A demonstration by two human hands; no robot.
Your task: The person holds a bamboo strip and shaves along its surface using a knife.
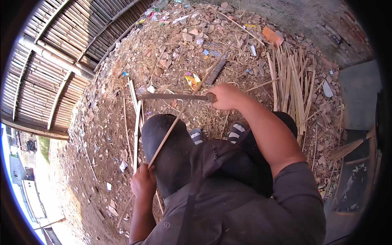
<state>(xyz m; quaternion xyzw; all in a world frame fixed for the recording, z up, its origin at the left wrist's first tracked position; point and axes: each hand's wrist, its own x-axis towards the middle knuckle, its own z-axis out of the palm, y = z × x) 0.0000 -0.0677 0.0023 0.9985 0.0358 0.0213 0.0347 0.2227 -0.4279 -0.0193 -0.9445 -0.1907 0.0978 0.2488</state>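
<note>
My right hand (227, 97) is closed round the handle of a long-bladed knife (173, 96). Its dark blade points left and lies across a thin bamboo strip (168, 131). Down at the lower left, my left hand (143, 181) grips that strip, which slants over my left knee up to the right, past the blade. The strip's lower end runs on below my left hand. Whether the blade's edge touches the strip or only passes over it, I cannot tell.
Split bamboo strips (295, 81) lie piled at the right; a few pale strips (136, 122) rest left of my knee. Rubble and litter cover the ground, with a yellow wrapper (192, 80) and a dark ridged rod (217, 71) ahead. A bamboo fence (57, 57) stands at the left.
</note>
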